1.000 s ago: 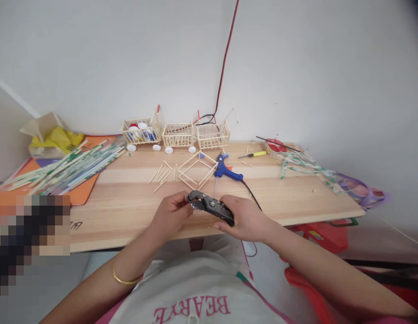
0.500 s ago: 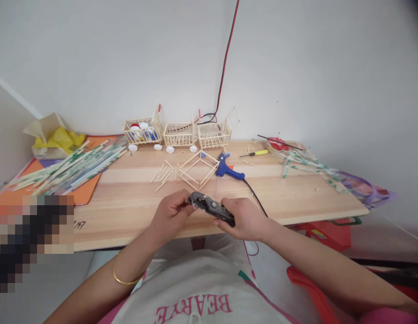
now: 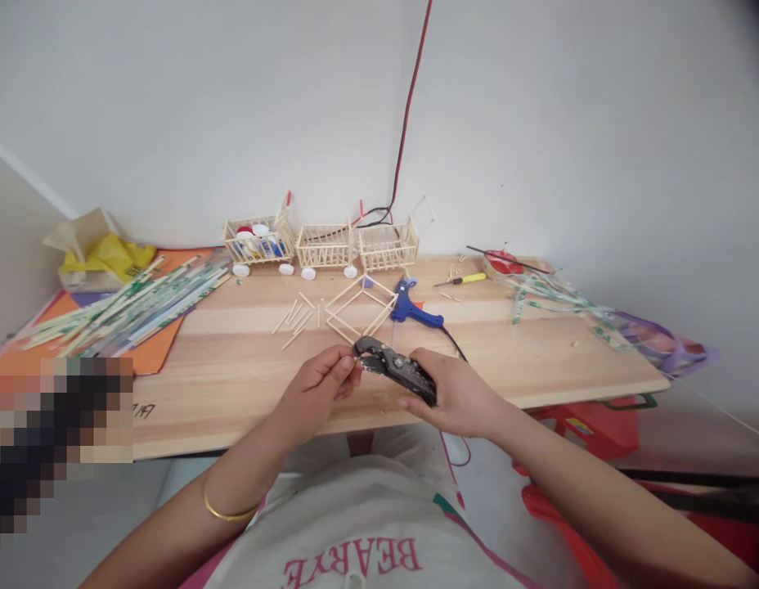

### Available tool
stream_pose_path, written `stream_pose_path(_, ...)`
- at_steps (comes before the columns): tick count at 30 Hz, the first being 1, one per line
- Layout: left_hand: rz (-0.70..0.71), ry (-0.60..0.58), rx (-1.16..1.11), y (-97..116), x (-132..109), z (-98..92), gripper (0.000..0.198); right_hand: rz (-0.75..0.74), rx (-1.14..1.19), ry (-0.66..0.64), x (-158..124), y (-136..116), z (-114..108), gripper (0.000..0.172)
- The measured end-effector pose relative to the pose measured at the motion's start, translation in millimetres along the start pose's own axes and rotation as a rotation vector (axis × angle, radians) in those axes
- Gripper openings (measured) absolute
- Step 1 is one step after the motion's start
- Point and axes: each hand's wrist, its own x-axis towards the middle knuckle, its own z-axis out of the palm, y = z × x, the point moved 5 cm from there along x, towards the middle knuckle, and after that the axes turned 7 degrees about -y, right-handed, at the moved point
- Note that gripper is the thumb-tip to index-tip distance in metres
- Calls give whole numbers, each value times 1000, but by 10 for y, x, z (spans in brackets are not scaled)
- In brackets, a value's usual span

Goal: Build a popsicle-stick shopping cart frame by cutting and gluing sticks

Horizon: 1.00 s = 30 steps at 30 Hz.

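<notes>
My right hand [image 3: 462, 388] is wrapped around the handles of a black hand cutter [image 3: 407, 372], whose curved jaws stand parted and point left. Close to the jaw tips, my left hand [image 3: 321, 384] is closed in a pinch; whatever lies between its fingertips is too small or hidden to make out. Just beyond the cutter lies a square-cornered frame of thin wooden sticks [image 3: 338, 321]. A blue glue gun [image 3: 419, 312] rests beside that frame, its black cord trailing toward my right hand. Several short cut sticks [image 3: 297, 317] lie left of the frame.
Along the wall stand a filled stick cart [image 3: 260, 245] and two more stick carts [image 3: 325, 245] [image 3: 388, 247]. Long wrapped sticks [image 3: 152, 303] lie at left. A yellow-handled screwdriver [image 3: 471, 279], a red bowl [image 3: 504, 263] and torn wrappers [image 3: 557, 294] are at right.
The cutter has moved slightly right and its jaws have parted. My right hand has shifted right with a looser grip; my left fingers remain pinched near the jaws.
</notes>
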Motion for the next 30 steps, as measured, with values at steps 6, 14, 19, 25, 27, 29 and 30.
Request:
stream_pose_path(6, -2, -1, -17, -32, 25, -14, 37, -19, -81, 28, 52, -109, -23, 37)
stream_pose_path(14, -30, -17, -57, -24, 33, -33, 39, -21, -77, -4, 77, -107, -13, 38)
stream_pose_path(19, -49, -36, -137, -27, 67, -52, 34, -32, -96, -26, 101, -101, -12, 38)
stream_pose_path(25, -27, -62, -183, -41, 127, -111, 33, -41, -183, 24, 161, -112, -20, 39)
stream_pose_path(27, -18, -64, -198, -53, 138, -126, 34, -46, -197, 34, 181, -118, -16, 38)
stream_pose_path(29, -19, -65, -202, -70, 141, -135, 35, -32, -218, 32, 200, -119, -1, 37)
stream_pose_path(30, -25, -64, -197, -79, 140, -138, 35, -21, -233, 29, 211, -119, 10, 37)
